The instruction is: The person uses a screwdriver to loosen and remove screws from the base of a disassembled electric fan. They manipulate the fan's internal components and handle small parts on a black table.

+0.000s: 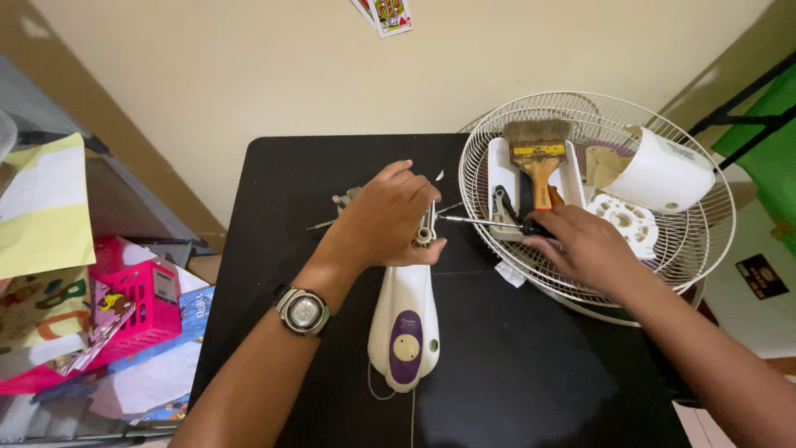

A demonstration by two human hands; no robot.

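A person's two bare hands work over a black table seen from above. The left hand, a wristwatch on its wrist, curls its fingers around the far end of a white fan base with a purple control panel, pinching a small metal fitting there. The base lies flat near the table's middle, its rounded end toward the viewer. The right hand grips the dark handle of a screwdriver, whose thin shaft points left toward the fitting. Just behind that hand a white wire fan guard lies on the table's far right, holding a paintbrush, a white motor cover and a round white plastic part.
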